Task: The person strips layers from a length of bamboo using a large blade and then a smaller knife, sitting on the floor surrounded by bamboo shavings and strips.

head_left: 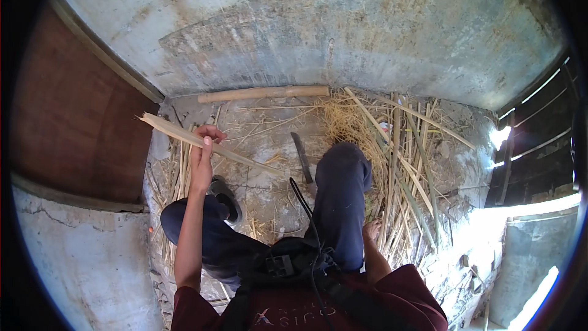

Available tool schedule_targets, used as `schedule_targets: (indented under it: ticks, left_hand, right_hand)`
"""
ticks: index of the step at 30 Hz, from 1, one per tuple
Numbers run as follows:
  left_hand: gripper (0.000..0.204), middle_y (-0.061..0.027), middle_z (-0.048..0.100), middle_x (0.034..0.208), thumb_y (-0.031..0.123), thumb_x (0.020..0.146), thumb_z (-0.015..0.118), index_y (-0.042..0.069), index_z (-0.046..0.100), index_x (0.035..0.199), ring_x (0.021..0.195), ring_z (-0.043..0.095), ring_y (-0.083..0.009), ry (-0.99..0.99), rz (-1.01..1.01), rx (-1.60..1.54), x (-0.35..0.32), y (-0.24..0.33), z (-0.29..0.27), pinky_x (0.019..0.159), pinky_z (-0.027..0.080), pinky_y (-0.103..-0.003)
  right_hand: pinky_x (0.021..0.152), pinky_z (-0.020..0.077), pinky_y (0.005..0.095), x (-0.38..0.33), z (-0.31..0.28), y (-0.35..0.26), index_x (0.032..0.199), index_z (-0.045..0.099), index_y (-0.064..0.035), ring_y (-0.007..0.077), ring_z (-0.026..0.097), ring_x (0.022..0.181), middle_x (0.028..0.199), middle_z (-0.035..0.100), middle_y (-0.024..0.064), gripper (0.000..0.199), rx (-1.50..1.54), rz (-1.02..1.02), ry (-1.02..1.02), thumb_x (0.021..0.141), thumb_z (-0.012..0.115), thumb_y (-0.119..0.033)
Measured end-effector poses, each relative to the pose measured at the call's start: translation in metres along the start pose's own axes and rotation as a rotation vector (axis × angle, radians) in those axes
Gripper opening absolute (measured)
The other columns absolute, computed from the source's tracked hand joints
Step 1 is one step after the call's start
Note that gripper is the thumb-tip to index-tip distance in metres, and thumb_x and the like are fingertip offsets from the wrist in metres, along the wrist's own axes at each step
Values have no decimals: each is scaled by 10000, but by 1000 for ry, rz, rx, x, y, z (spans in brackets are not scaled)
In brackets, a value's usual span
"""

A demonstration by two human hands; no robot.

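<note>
My left hand [205,150] is closed around a long split bamboo strip [168,127], held up over the floor left of centre. The strip slants from a ragged, wider end at the upper left to a thin tip near the middle. Down beside my right thigh is my right hand [372,230], close to the pile of bamboo strips [407,165]; its fingers are too small and partly hidden to read. A long dark-bladed knife [300,150] lies on the floor between my legs, its lower end by my right knee.
A whole bamboo pole [263,93] lies along the foot of the stained wall [343,30]. Yellow shavings [343,119] are heaped beyond my right knee. More strips lie along the left side, by a brown door panel [79,104]. A black cord [301,199] hangs before me.
</note>
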State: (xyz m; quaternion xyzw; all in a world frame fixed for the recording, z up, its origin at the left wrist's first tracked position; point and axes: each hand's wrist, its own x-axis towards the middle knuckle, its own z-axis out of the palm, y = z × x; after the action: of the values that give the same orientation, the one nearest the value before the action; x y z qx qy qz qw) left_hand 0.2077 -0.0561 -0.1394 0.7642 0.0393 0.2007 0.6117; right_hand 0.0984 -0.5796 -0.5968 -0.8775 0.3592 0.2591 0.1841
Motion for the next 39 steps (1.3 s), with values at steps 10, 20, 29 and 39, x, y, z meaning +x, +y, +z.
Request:
schedule_targets:
  ticks: [10,20,29,39]
  left_hand:
    - [526,-127,662,1150,483,1111,477,38,495,1390,1162,649,-262,40,108,55,2,0,-7,1106,446,-457]
    - [281,-122,576,1062,291,1074,564,53,465,1187,1065,599,-236,27,212,-144,-10,25,-18,1033,469,-443]
    - [280,-51,483,864,322,1078,591,72,467,1099,762,488,-148,260,288,-319,-3,45,-30,719,460,-327]
    - [433,37,282,617,418,1029,616,98,396,835,518,252,-85,191,126,-586,-2,23,-73,486,211,-279]
  right_hand:
    - [618,633,455,107,-74,8,1195,739,-102,308,753,761,994,783,177,491,172,-60,-631,991,665,-541]
    - [886,562,462,-114,-475,-254,1306,664,-49,382,739,1057,1144,755,227,369,461,-969,621,970,654,-198]
    - [853,558,525,-79,-248,-449,1054,734,-41,443,724,957,982,750,250,293,137,-1261,85,937,614,-281]
    - [1075,520,496,-2,63,-281,1438,462,118,455,645,1258,1335,642,347,870,-666,-890,-488,875,746,-481]
